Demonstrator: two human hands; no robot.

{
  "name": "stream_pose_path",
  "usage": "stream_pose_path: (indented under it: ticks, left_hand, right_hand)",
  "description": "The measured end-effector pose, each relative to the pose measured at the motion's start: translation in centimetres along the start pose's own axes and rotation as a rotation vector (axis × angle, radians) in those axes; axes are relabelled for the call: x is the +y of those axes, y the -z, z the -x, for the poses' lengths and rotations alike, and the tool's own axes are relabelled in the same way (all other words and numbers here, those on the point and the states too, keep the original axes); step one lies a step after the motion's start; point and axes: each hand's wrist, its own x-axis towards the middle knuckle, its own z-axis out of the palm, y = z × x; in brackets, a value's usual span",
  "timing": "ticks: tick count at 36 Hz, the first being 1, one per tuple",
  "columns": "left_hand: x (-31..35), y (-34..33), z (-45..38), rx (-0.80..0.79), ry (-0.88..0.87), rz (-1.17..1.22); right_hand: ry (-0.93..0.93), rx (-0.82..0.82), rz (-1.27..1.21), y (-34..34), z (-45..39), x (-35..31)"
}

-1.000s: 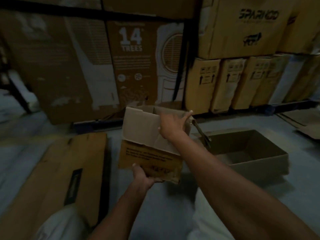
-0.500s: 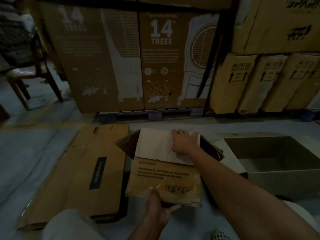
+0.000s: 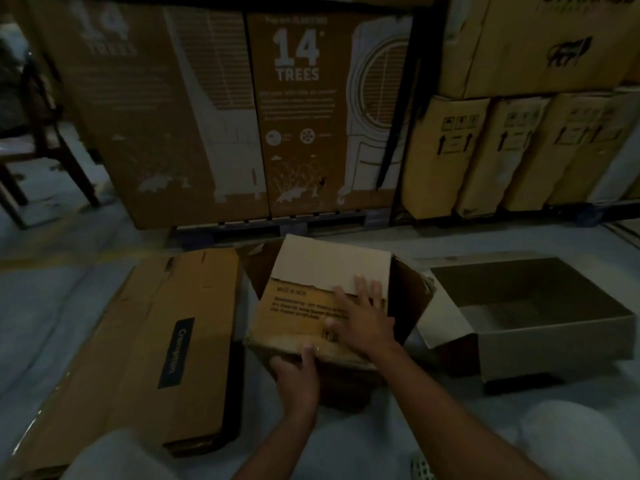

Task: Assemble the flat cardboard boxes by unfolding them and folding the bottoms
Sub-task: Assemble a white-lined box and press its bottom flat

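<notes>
Two hands work on the small box [image 3: 311, 317] beside the flat cardboard [image 3: 156, 341]. Her right hand [image 3: 363, 320] presses a flap down, fingers straight. Her left hand [image 3: 298, 372] grips the near edge. Next, the other flaps probably need folding.

Dim throughout, with a cool bluish cast on the floor [image 3: 86, 289] and muddy browns on cardboard. No visible lamp; soft, diffuse light from above. Deep shadow inside the open box [image 3: 526, 299] at right and under the box being folded [image 3: 311, 313]. Slight motion blur on the right hand [image 3: 363, 317] and on small print. Grainy, low contrast. Wide-angle bending toward the edges, stacked cartons [image 3: 485, 150] leaning outward. No glare.
</notes>
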Motion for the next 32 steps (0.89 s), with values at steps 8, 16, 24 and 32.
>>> stream_pose_path:
  ticks: [8, 16, 24, 32]
  left_hand:
    - [-0.4, 1.9, -3.8, 0.056, -0.36, -0.34]
    - [0.9, 3.9, -10.4, -0.298, -0.788, -0.54]
    - [0.1, 2.8, -11.5, -0.342, -0.813, -0.561]
    - [0.0, 3.0, -12.6, -0.251, -0.759, -0.49]
  right_hand:
    - [0.133, -0.015, 0.032, -0.9, 1.5, 4.0]
    - [0.283, 0.073, -0.108, -2.4, 2.7, 7.6]
    - [0.029, 0.611, -0.601, -6.5, 3.4, 7.8]
    - [0.091, 0.534, -0.65, -6.5, 2.6, 7.2]
